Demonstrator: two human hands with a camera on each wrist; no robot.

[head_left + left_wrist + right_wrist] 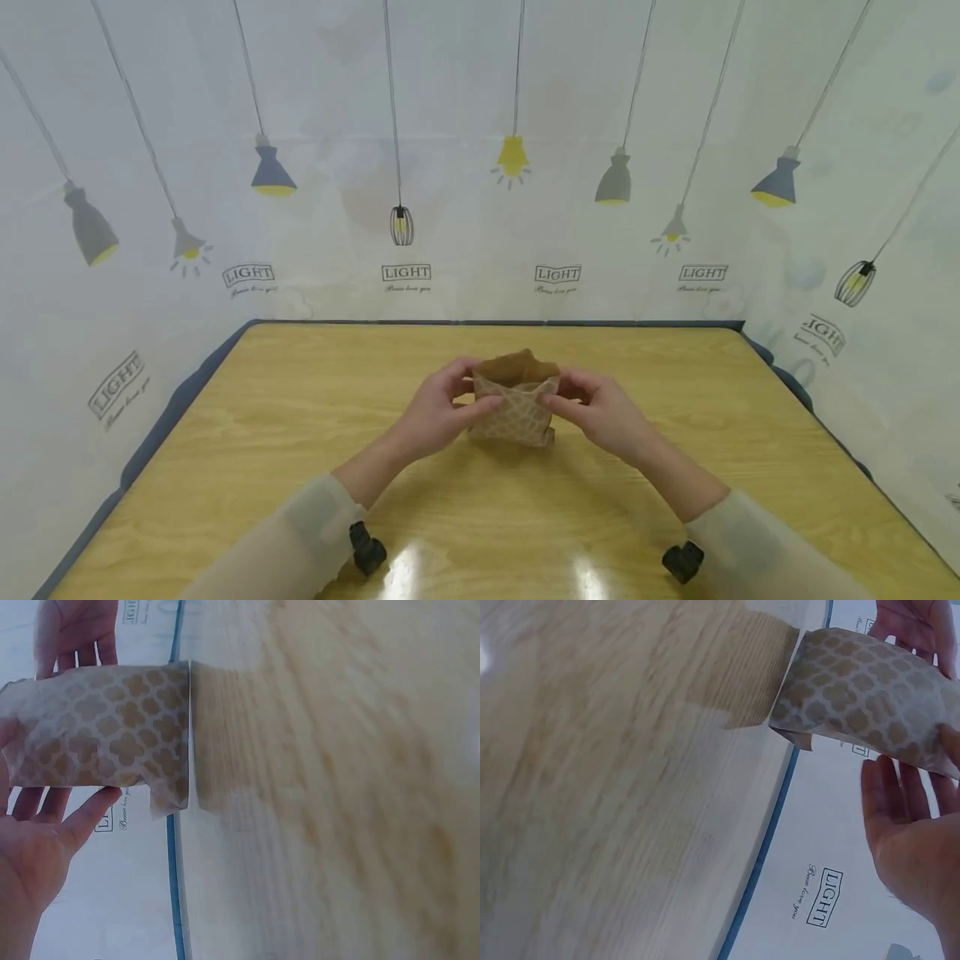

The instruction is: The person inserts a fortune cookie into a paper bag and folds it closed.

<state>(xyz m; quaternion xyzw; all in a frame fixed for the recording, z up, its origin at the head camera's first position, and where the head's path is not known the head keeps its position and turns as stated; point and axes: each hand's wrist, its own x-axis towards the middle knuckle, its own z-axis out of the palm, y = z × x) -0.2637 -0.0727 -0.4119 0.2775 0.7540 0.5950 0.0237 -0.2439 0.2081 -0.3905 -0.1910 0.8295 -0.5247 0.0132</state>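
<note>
You hold the small patterned paper bag (516,402) upright between your hands, its base on the wooden table (300,467), your left hand (438,412) and right hand (600,410) each pinching a side near the mouth, which keeps it spread open.
</note>
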